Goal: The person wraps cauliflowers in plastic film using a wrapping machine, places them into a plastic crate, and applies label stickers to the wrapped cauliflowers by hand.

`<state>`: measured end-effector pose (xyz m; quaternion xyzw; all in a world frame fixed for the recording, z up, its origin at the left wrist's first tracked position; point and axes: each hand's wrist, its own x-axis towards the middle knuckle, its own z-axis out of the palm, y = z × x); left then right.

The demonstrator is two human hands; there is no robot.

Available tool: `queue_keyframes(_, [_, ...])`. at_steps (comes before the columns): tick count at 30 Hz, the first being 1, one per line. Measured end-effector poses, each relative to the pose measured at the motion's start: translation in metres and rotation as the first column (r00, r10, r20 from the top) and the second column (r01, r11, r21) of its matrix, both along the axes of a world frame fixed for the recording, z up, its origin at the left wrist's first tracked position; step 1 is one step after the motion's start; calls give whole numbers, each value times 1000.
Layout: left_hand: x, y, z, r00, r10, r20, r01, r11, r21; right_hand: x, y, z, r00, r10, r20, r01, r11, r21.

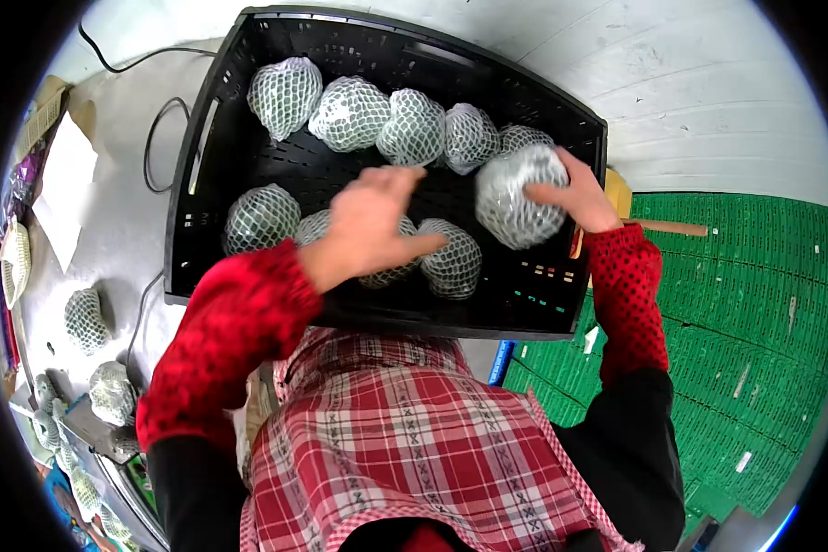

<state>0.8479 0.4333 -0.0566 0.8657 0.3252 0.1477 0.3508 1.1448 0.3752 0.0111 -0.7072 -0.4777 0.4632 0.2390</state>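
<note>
My right hand (575,193) grips a round, net-wrapped fruit (522,197) at the right end of a black plastic crate (386,324). White foam netting and shiny clear film cover it, so the fruit inside is hard to make out. My left hand (373,225), fingers apart, hovers over the crate's near row and holds nothing. It partly hides the wrapped fruits there; one (450,258) shows beside the thumb and another (263,219) at the left. Along the far wall sits a row of several more wrapped fruits (348,114).
On the grey table (147,110) at the left lie a black cable (147,152), a white paper (64,189) and a loose wrapped fruit (85,321). Another wrapped fruit (112,393) sits on a small device at lower left. Green slatted flooring (736,340) spreads at the right.
</note>
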Motion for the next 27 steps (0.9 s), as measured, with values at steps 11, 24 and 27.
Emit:
queue_keyframes(11, [44,-7,-117,860,-459,-223,490,864,113,-7,-10,-188,557,779,288,-586,614,-529])
queue_keyframes(24, [115,-2,-160,850,-498,-170,506,863,4,26,-30,-192,770,596,230,-453,763,-461])
queue_keyframes(27, [3,-8,-37,964,-1,264,-31,992,118,25,-35,-179,883,467,53,-428,846,-316])
